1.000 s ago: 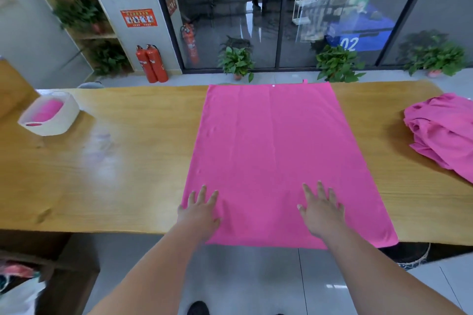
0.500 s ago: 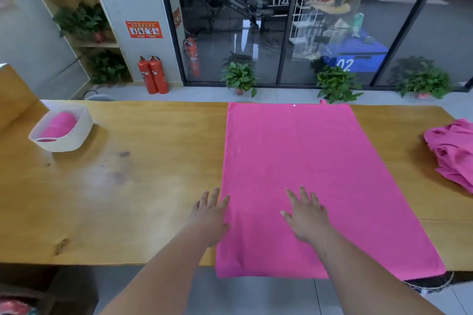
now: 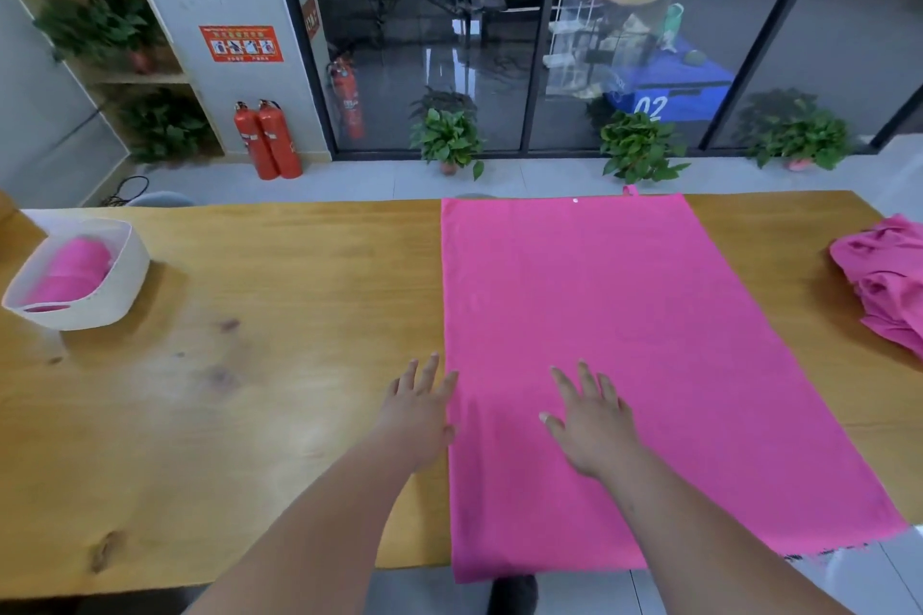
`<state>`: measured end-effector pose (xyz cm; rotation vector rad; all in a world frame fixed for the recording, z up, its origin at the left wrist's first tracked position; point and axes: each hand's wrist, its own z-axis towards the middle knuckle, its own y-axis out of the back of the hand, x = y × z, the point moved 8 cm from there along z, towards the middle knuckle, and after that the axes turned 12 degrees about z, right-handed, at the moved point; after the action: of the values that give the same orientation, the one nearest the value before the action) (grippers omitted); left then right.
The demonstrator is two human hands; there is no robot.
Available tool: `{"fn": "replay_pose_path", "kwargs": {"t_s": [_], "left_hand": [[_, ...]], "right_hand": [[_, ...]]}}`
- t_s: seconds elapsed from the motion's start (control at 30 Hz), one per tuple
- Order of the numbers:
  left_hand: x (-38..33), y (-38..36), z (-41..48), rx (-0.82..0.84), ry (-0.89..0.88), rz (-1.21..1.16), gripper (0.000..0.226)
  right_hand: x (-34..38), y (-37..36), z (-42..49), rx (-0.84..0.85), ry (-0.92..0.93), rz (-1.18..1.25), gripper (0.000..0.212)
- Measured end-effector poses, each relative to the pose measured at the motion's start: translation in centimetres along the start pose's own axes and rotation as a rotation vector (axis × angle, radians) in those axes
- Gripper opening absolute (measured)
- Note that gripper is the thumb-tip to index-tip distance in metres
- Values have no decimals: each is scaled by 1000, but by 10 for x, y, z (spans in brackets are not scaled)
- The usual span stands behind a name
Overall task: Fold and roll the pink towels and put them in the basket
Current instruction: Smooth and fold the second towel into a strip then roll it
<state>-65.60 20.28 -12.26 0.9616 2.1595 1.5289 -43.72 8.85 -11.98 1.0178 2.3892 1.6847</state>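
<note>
Left grip (image 3: 419, 412) wide, my fingers straight, at left edge of towel (image 3: 649, 315), which lies flat on counter (image 3: 249, 390); right grip (image 3: 592, 425) wide, palm down on towel. Roll (image 3: 70, 272) in basket (image 3: 122, 297) far left; pile (image 3: 884, 275) far right

Single view, head-worn, wide-angle. The scene is viewed from above and behind the left hand (image 3: 419, 410) and right hand (image 3: 589, 425), facing forward and down. Both hands are seen close, low and central, with forearms entering from the bottom edge. The table (image 3: 249, 365) is spanned: basket (image 3: 135, 265) far left of the hands, towel pile (image 3: 884, 275) far right. The glass wall (image 3: 499, 65) is framed beyond the hands.
</note>
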Motion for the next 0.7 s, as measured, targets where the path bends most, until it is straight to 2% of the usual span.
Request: {"fn": "replay_pose_path", "kwargs": {"t_s": [0.43, 0.7], "left_hand": [[6, 18, 114, 18, -50, 108, 81], [18, -3, 154, 82, -89, 161, 81]], "right_hand": [[15, -16, 94, 1, 63, -14, 80], [18, -37, 109, -33, 47, -17, 77]]}}
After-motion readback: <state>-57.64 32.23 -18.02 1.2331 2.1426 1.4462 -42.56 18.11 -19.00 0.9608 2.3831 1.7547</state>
